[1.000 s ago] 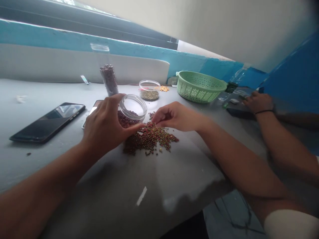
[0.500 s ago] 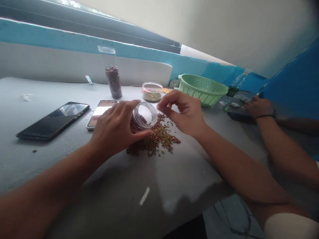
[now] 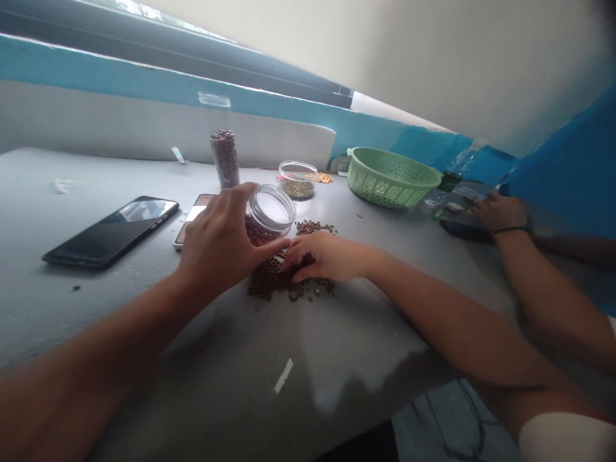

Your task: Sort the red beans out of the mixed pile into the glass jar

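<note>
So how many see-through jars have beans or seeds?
3: an open clear jar in the left hand; behind it, a tall clear cylindrical jar and, further right, a low round clear jar.

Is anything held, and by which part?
The left hand holds a clear, round, open jar by its side, below the rim. The right hand is at the small, round, red-and-green seeds; any grip there is hidden.

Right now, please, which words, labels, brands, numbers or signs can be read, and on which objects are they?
No text can be read.
Held clear jar: no readable writing.
Partly covered phone: screen too blurred to read.
Bottle: dark band too blurred to read.
</note>
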Motion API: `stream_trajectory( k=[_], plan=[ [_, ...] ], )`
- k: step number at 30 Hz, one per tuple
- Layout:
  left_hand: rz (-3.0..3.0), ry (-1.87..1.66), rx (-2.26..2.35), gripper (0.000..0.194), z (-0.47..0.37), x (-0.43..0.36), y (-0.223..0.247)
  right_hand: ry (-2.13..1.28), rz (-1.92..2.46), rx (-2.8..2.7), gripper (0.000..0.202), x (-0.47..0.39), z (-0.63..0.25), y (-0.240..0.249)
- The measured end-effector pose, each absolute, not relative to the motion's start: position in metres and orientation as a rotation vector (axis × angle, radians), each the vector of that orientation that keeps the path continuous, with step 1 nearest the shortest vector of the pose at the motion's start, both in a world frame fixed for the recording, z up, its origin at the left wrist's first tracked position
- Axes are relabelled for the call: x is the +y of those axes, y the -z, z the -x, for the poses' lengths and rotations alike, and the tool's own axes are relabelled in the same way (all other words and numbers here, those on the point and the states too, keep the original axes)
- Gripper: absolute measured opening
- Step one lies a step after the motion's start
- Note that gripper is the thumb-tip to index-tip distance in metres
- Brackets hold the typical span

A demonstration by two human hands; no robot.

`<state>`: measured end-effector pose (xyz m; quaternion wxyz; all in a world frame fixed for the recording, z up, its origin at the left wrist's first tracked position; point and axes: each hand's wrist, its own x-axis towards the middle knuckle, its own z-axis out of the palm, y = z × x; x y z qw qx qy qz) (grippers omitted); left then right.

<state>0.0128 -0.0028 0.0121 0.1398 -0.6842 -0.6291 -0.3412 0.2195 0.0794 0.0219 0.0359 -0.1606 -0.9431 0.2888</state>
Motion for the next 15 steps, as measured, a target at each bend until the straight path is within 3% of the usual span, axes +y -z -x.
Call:
stream_trajectory(
  k=[8,15],
  plan=[
    [2.009,0.976,-1.803,0.083,-0.011,-0.002,-0.01,-0.899,0.469,-2.795,0.013,0.083,-0.222,-0.019],
    [1.991,0.942,-1.821,0.078,-0.012,-0.004,-0.014,-1.085,0.71,-2.724,0.023,0.091,-0.23,-0.022]
  ],
)
